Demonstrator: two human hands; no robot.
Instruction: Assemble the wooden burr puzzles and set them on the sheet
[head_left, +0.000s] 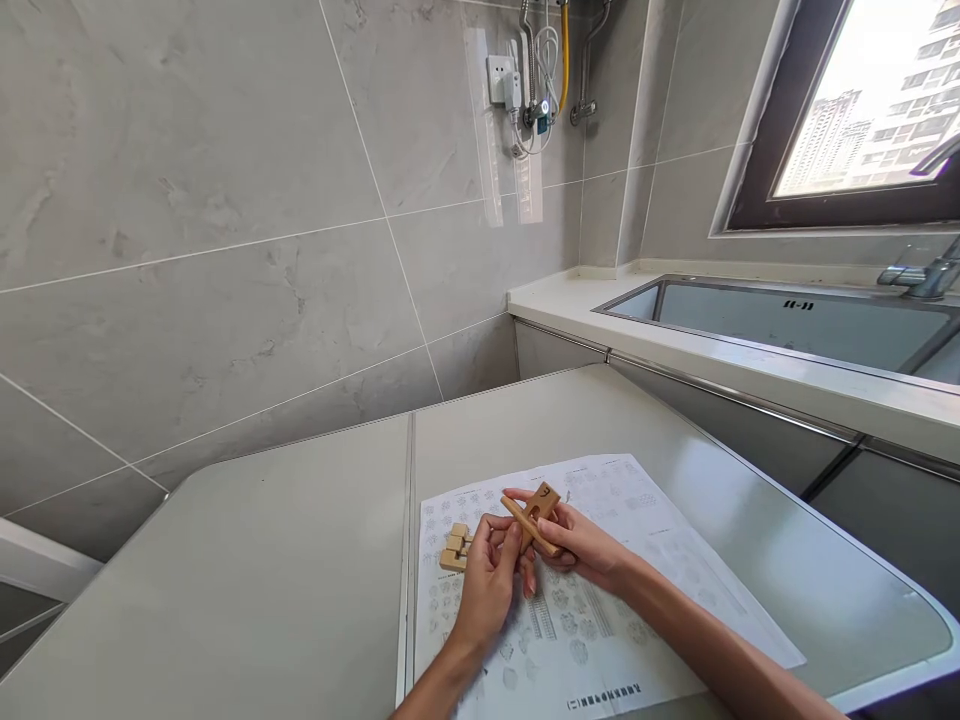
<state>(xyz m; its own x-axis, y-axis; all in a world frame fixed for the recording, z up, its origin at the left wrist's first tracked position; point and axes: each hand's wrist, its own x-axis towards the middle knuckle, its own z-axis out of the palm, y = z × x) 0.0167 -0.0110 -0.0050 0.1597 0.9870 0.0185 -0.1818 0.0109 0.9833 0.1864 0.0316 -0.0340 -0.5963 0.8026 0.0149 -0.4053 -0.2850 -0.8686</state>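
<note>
Both my hands meet above a printed paper sheet (637, 560) on the grey table. My left hand (491, 585) and my right hand (581, 545) are both closed on crossed wooden puzzle pieces (534, 515), which are held a little above the sheet. One piece carries a dark curved mark on its upper end. More notched wooden pieces (454, 547) lie on the sheet just left of my left hand.
The grey table (262, 560) has a seam running down its middle and a rounded right edge. Behind it a white counter holds a steel sink (787, 320) with a tap. A tiled wall with a socket and pipes (536, 80) and a window stand further back.
</note>
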